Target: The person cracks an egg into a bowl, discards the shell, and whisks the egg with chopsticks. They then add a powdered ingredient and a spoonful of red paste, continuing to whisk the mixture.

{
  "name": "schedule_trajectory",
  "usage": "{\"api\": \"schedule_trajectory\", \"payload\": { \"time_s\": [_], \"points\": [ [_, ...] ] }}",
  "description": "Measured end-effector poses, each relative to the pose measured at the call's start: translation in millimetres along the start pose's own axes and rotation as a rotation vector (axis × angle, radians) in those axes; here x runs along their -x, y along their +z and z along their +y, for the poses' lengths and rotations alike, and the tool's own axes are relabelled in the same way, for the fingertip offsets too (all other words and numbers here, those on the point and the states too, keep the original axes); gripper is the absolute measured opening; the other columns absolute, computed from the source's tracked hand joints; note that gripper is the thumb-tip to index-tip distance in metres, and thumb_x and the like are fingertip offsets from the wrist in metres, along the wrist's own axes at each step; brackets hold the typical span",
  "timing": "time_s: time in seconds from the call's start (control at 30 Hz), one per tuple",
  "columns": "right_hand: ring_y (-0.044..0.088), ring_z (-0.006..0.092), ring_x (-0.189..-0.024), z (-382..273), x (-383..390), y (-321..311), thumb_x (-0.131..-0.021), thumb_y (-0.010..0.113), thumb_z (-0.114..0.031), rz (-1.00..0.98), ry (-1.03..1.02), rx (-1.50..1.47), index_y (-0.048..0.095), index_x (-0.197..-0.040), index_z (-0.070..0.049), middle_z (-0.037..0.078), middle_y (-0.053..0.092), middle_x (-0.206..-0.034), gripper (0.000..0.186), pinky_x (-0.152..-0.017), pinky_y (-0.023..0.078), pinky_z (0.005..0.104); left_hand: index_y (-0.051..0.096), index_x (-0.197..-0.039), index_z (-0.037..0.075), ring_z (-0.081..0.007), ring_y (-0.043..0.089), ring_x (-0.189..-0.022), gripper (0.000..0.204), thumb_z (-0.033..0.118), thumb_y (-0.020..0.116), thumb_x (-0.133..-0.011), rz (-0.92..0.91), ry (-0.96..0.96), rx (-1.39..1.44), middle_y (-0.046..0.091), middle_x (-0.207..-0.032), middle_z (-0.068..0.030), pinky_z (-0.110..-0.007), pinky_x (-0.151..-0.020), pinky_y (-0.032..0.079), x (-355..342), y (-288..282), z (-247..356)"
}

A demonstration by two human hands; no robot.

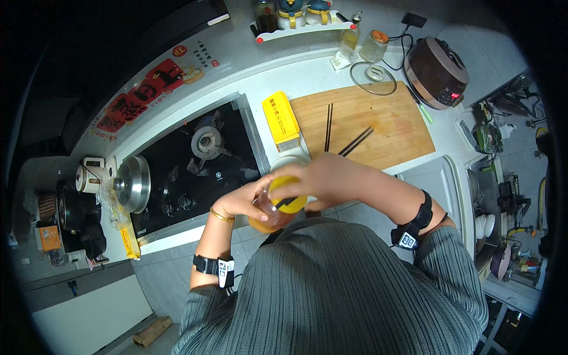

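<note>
My left hand [241, 201] wraps around a clear jar [271, 212] with reddish-brown contents, holding it close to my body. A yellow lid [291, 203] covers its top. My right hand [316, 177] reaches over the lid, its fingers bent and blurred by motion. A pair of black chopsticks [357, 141] sticks out behind the right hand, and a dark length in line with them shows over the lid, so they appear gripped in that hand. Another black pair of chopsticks [329, 127] lies on the wooden cutting board [390, 130]. Partly hidden behind my hands is a white bowl [289, 160].
A yellow box [280, 117] stands left of the board. On the left is a black gas stove [195, 168] with a lidded steel pan [134, 184]. A glass lid [374, 78], a jar [374, 46] and a rice cooker [436, 72] stand at the back right.
</note>
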State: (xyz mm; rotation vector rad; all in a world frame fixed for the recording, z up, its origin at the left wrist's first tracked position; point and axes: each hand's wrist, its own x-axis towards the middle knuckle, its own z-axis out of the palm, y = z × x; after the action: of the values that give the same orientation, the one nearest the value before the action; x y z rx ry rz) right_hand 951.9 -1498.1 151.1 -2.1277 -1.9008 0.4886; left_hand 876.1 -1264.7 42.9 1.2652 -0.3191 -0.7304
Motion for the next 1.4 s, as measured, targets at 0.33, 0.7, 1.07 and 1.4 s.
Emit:
{"api": "schedule_trajectory", "payload": {
  "time_s": [0.33,0.7,1.07,1.4],
  "points": [
    [0.065,0.0301,-0.089,13.6,-19.9,16.0,-0.076,0.062,-0.055,-0.067,0.391,-0.103,0.049,-0.126,-0.01,0.017,0.063,-0.105,0.069,-0.074,0.052,0.0392,0.029,-0.137,0.003,-0.018,0.044,-0.118,0.091,0.006,0.077,-0.06,0.452,0.06,-0.557,0.046,-0.125,-0.0093,-0.03,-0.104,0.032,1.8,20.8,-9.3],
    [0.064,0.0302,-0.092,23.4,-27.8,25.8,-0.071,0.067,-0.053,0.012,0.232,-0.136,0.046,-0.129,-0.012,0.015,0.064,-0.102,0.074,-0.079,0.05,0.0388,0.029,-0.137,0.002,-0.0181,0.044,-0.119,0.09,0.008,0.077,-0.061,0.409,0.018,-0.391,0.046,-0.126,-0.0098,-0.031,-0.103,0.033,9.1,14.1,-22.4],
    [0.062,0.0296,-0.092,34.1,-21.6,18.4,-0.071,0.071,-0.027,0.019,0.143,-0.026,0.049,-0.126,-0.022,0.011,0.056,-0.113,0.059,-0.077,0.051,0.038,0.026,-0.138,0.0,-0.018,0.036,-0.127,0.094,0.011,0.078,-0.061,0.251,0.017,-0.11,0.041,-0.132,-0.0092,-0.031,-0.107,0.026,11.3,-9.4,-28.7],
    [0.062,0.0298,-0.094,124.0,52.2,121.7,-0.069,0.072,-0.023,-0.048,0.899,0.045,0.049,-0.125,-0.023,0.015,0.054,-0.116,0.061,-0.075,0.052,0.0392,0.038,-0.132,0.006,-0.0344,0.05,-0.115,0.084,0.022,0.076,-0.06,0.584,-0.157,-0.936,0.051,-0.124,-0.0182,-0.037,-0.098,0.041,4.9,7.9,-28.8]
  ]
}}
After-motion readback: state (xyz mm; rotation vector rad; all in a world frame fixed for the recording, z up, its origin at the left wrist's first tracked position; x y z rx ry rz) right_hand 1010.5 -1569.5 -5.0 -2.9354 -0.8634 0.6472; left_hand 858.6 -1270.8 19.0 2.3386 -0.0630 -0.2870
